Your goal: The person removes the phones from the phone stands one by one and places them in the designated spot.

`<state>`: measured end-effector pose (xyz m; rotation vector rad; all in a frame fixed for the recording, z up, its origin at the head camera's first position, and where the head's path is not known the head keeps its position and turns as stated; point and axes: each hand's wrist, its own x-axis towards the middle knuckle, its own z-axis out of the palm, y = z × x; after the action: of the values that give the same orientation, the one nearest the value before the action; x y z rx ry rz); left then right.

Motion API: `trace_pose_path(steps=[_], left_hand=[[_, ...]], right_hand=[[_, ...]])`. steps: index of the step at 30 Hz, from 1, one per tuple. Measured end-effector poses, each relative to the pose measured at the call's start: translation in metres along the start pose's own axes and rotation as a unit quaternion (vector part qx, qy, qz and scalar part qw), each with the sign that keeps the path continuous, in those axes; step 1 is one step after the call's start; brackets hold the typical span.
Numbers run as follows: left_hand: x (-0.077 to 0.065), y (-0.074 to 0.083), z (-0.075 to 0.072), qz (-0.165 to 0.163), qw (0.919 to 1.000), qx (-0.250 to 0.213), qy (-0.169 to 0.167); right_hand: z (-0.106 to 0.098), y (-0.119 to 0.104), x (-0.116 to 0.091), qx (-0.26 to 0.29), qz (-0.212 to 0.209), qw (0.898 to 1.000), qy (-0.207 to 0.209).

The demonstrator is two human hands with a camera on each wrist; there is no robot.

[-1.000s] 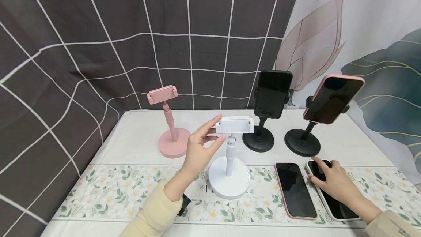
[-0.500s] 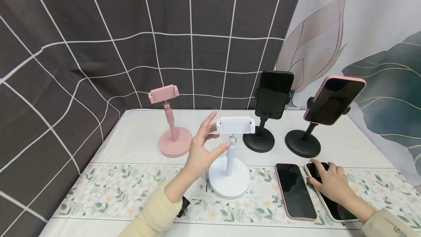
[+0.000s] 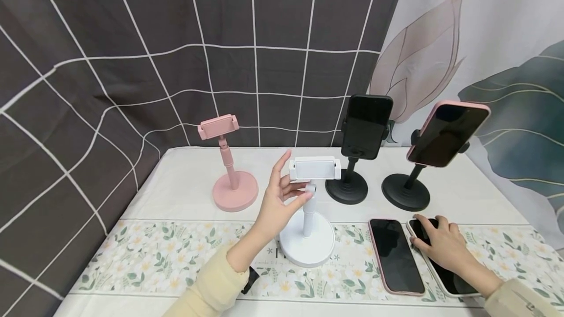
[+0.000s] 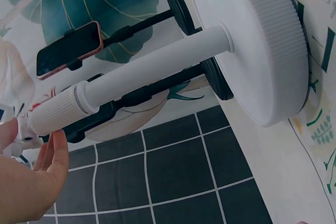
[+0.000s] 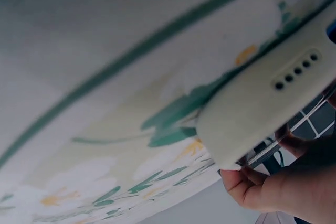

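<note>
- Left sleeve (image 3: 216, 283): long, pale yellow cloth, creased in soft folds toward the wrist.
- Black piece (image 3: 251, 280): small, dark and angular, poking out beside that cuff.
- Right sleeve (image 3: 524, 300): long as well, a sandier beige from here, with a small greyish detail I can't make out.
- Left hand (image 3: 282, 202) and right hand (image 3: 447, 246): both bare.

The left hand (image 3: 278, 203) grips a white phone stand (image 3: 308, 247) by its neck; the right hand (image 3: 446, 246) rests on a white-edged smartphone (image 3: 458, 283) beside a pink-edged smartphone (image 3: 396, 257). Behind are a pink phone stand (image 3: 235, 193) and two black phone stands (image 3: 346, 190) bearing upright handsets (image 3: 367, 127).
</note>
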<state>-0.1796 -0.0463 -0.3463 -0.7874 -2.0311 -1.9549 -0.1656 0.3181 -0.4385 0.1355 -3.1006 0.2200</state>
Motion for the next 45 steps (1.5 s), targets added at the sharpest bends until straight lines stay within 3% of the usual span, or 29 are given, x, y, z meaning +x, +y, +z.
trace_pose_path(steps=[8, 17, 24, 28, 37, 45], left_hand=[[0.0, -0.002, 0.003, -0.039, 0.999, 0.021, -0.005], [0.003, -0.009, -0.005, -0.083, 0.9931, 0.024, -0.079], [0.001, -0.02, -0.006, -0.104, 0.9863, 0.028, -0.125], [0.002, -0.017, -0.003, -0.097, 0.9867, 0.049, -0.12], [0.005, -0.015, 0.0, -0.065, 0.9937, 0.057, -0.071], [0.033, -0.011, -0.01, -0.048, 0.9965, 0.056, -0.039]], right_hand=[[-0.004, 0.001, 0.002, -0.007, -0.016, 0.999, -0.029], [-0.018, -0.005, -0.001, 0.043, 0.003, 0.998, -0.045], [-0.027, -0.023, -0.007, 0.101, -0.013, 0.994, -0.041], [-0.031, -0.033, -0.01, 0.124, -0.032, 0.991, -0.03], [-0.036, -0.046, -0.016, 0.165, -0.052, 0.985, -0.01], [-0.038, -0.05, -0.016, 0.178, -0.07, 0.982, 0.004]])
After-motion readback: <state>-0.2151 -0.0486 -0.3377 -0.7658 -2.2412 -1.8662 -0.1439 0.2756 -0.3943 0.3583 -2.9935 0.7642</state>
